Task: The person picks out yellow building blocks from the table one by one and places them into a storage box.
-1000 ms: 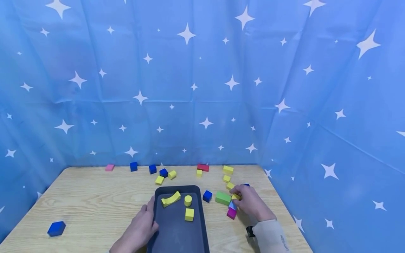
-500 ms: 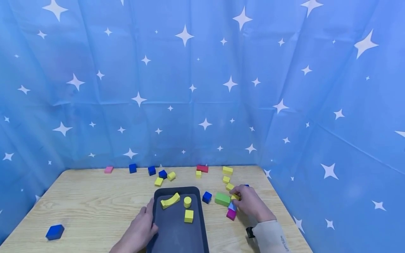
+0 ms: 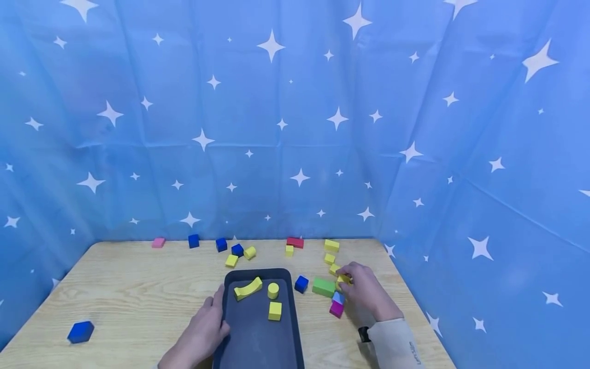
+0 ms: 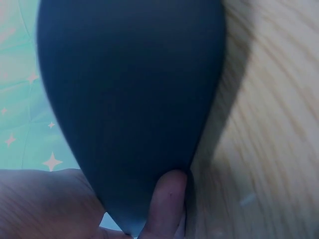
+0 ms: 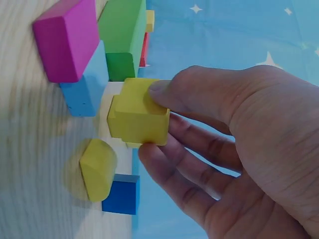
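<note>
In the head view my left hand (image 3: 203,325) grips the left side of a dark grey tray (image 3: 295,328). Up close in the left wrist view, a finger or thumb (image 4: 168,201) presses against the tray's dark wall (image 4: 129,89). A yellow arched block (image 3: 248,288), a yellow cylinder (image 3: 273,291) and a yellow cube (image 3: 274,311) lie inside it. To the right, my right hand (image 3: 366,293) pinches a yellow block (image 5: 143,112) between thumb and fingertips. Near it lie a green block (image 3: 324,287), a light blue block (image 3: 338,298) and a magenta block (image 3: 336,308).
Beyond the right hand, several yellow blocks (image 3: 331,245) run toward the back edge. A red block (image 3: 295,242), blue blocks (image 3: 193,241) and a pink block (image 3: 159,242) line the rear. One blue block (image 3: 80,332) lies far left, another blue block (image 3: 301,284) beside the tray. A star-patterned curtain (image 3: 295,128) borders the table.
My right hand has risen slightly with the yellow block, uncovering more of the light blue block. The left hand still holds the tray; the head view has shifted a little.
</note>
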Motion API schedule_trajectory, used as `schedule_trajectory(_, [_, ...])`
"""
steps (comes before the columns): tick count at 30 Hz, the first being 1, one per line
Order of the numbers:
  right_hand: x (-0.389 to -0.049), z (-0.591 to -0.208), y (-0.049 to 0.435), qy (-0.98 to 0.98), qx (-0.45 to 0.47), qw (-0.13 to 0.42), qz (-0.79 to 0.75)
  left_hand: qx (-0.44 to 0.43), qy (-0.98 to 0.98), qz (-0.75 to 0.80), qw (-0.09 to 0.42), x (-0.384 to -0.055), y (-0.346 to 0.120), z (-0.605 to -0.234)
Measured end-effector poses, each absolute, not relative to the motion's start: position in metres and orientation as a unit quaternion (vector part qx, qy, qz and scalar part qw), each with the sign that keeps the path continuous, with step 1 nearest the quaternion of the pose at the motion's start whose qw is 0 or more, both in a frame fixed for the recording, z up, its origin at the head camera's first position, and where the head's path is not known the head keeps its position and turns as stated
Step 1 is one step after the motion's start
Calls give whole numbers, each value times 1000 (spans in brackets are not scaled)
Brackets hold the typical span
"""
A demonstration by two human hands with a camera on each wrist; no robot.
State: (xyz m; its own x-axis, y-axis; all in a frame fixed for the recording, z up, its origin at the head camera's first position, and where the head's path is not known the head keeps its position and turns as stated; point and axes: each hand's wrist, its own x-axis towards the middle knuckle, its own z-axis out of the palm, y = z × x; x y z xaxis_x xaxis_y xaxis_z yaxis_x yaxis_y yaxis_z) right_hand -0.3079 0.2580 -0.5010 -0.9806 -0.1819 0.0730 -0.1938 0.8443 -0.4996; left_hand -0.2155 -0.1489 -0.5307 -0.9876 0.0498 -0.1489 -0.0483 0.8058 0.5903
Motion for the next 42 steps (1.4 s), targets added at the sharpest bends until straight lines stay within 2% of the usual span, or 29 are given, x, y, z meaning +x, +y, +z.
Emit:
schedule_trajectory(4, [-305, -499, 257, -962, 116, 43, 244, 3, 946, 316, 80, -216, -149, -532])
schedule_trajectory(9, [-304, -495, 253, -960, 135, 56, 241, 3, 947, 313, 76, -215, -148, -533])
schedule_trajectory(28, [-291, -478, 216, -946, 194, 57, 254, 7, 946, 317, 70, -216, -149, -530])
schedule_trajectory(42, [-282, -485, 190, -933, 270, 43, 234, 7, 946, 315, 74, -214, -151, -531])
